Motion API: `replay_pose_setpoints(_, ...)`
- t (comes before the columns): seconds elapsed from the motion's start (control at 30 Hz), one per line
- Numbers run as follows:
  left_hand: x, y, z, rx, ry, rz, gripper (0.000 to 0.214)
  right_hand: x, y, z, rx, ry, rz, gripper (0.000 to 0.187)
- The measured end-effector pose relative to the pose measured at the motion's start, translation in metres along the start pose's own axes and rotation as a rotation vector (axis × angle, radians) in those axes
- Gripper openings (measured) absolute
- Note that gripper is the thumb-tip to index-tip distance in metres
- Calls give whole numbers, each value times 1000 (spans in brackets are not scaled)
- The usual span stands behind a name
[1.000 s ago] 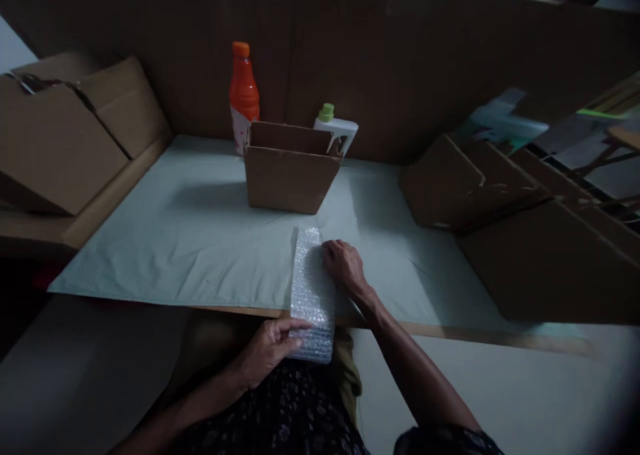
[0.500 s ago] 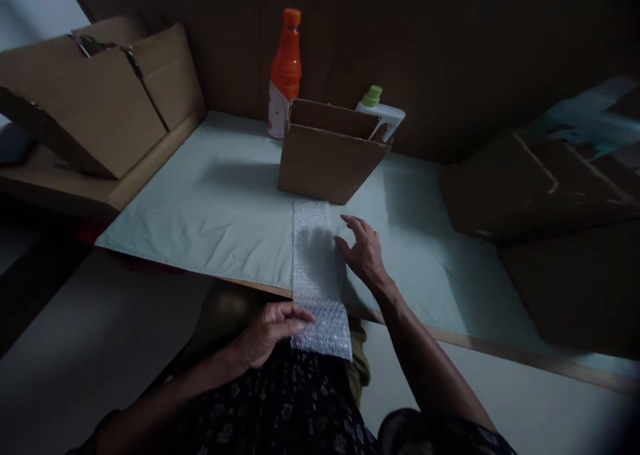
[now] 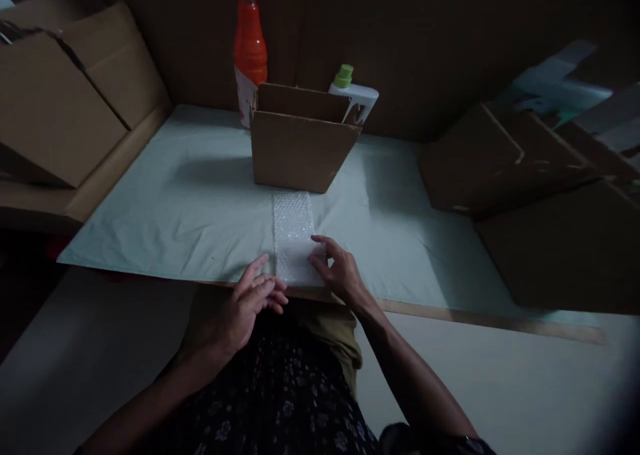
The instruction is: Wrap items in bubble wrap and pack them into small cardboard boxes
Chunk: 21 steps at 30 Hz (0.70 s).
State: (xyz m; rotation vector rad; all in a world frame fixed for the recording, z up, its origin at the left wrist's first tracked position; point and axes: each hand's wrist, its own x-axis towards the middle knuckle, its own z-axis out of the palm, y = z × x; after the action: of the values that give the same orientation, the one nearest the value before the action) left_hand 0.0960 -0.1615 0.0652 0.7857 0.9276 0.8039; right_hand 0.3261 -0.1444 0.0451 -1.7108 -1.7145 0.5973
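Observation:
A strip of bubble wrap (image 3: 293,218) lies on the pale green cloth, its far end close to the cardboard box in front of me. Its near part looks doubled over and whiter, stopping about at the table's front edge. My right hand (image 3: 340,271) is over the strip's right side, thumb and forefinger curved with a gap between them. By the near left corner is my left hand (image 3: 253,298), fingers loosely spread, some tips at the wrap's edge. I cannot tell whether either hand presses on the wrap.
The open cardboard box (image 3: 300,151) stands before an orange bottle (image 3: 250,48) and a white bottle with a green cap (image 3: 344,76). Larger cartons flank the cloth (image 3: 210,208), one at left (image 3: 65,101) and others at right (image 3: 560,241), with a light blue item (image 3: 560,85) on top.
The near end of the bubble wrap, which hung over the table edge, is now folded up onto the table. My left hand moved up; my right hand came nearer the edge. The view shifted.

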Motion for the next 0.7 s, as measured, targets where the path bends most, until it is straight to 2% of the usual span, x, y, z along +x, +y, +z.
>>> replay_pose_setpoints(0.1, -3, -8, -2, 526, 105, 403, 55, 22, 14, 12, -116, 10, -4, 53)
replay_pose_setpoints(0.17, 1, -12, -4, 855, 101, 666, 43, 26, 21, 14, -153, 19, -55, 60)
replay_pose_setpoints(0.23, 10, -16, -4, 1081, 62, 825, 38, 22, 26, 8, -161, 56, -100, 64)
replay_pose_setpoints(0.33, 26, -20, -3, 1259, -7, 868, 38, 7, 28, -11, -143, 118, -186, 66)
replay_pose_setpoints(0.43, 38, -21, -3, 1321, -33, 885, 36, -12, 26, -26, -129, -27, -360, 60)
replay_pose_setpoints(0.5, 42, -20, -3, 1323, -20, 904, 30, -20, 22, -26, -166, -114, -421, 46)
replay_pose_setpoints(0.6, 45, -17, -3, 1265, 4, 920, 18, -25, 13, -15, -164, -87, -372, 20)
replay_pose_setpoints(0.7, 44, -12, -5, 1183, 0, 880, 14, -26, 6, -5, -72, -85, -271, 21)
